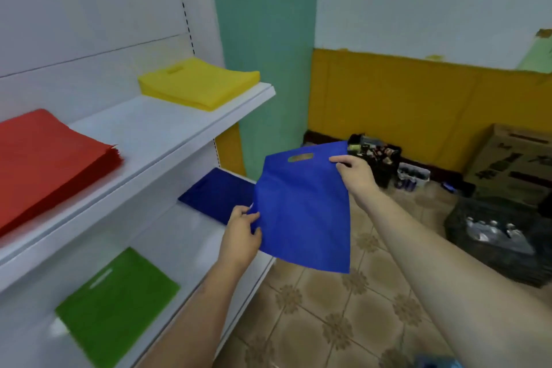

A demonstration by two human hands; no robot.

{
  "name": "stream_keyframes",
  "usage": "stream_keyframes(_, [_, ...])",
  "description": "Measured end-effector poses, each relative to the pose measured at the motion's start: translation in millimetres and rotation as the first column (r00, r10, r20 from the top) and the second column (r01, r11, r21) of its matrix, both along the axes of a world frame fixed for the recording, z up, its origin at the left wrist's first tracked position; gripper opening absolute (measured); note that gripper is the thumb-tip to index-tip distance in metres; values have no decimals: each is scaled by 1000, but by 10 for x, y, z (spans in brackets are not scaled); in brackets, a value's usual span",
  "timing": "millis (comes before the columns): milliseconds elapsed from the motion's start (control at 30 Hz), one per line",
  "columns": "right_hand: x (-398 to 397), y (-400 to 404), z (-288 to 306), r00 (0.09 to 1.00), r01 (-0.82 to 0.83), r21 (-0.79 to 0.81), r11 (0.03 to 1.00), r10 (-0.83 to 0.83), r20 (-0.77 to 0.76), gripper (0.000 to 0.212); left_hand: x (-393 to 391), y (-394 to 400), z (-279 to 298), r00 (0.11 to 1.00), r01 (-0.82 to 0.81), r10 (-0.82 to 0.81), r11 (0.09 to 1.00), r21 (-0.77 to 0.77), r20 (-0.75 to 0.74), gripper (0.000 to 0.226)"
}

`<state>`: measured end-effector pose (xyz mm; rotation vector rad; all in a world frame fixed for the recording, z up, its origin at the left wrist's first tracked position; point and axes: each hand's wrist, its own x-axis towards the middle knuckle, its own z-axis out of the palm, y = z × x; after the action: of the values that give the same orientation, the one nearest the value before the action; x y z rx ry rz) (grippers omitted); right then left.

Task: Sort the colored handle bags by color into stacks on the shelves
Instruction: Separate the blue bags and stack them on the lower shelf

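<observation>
Blue bag (301, 212) is held in the air just off the near right edge of the lower shelf (191, 236), pinched at its left edge by the left hand (243, 233) and near the handle cut-out by the right hand (354, 172), each grip clamped on the fabric. The placing step appears to be in hand: the blue stack (218, 193) lies just behind the bag on that shelf. The bag would next need to be carried left and far, levelled and laid squarely on that stack, clear of the green stack (116, 308).
</observation>
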<state>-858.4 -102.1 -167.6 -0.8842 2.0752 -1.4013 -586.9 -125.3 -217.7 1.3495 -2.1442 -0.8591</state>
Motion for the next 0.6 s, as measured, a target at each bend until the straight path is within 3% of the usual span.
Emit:
stream_keyframes(133, [-302,-405,-354,999,22,53,998,-24,22,24,-302,-307,-201,995,-100,101,992,70,-12,56])
stream_keyframes(200, [-355,-658,-505,999,-30,114,993,27,29,26,-312,-440,-313,976,-194,208,966,169,-65,76])
stream_keyframes(267, [-361,-942,-648,994,-110,167,980,113,-4,28,-247,-582,-478,947,-306,321,913,271,-11,85])
stream_keyframes(333, [-320,-1253,-807,977,-201,193,960,210,-25,28,-136,-733,-711,927,-373,366,867,330,87,66])
stream_keyframes(400, [-240,-1548,-943,951,-279,205,938,299,-74,27,-47,-918,-952,916,-402,373,834,378,149,23])
stream_keyframes(433, [-206,-1710,-1006,935,-311,223,924,340,-106,32,-24,-1034,-1063,911,-412,376,819,400,168,12])
stream_keyframes(500, [-135,-2068,-1178,899,-380,249,891,419,-128,38,3,-1302,-1323,895,-444,403,764,469,191,27])
stream_keyframes(600, [-29,-2666,-1472,831,-433,377,819,525,-185,11,-12,-1710,-1679,873,-466,460,687,557,162,26])
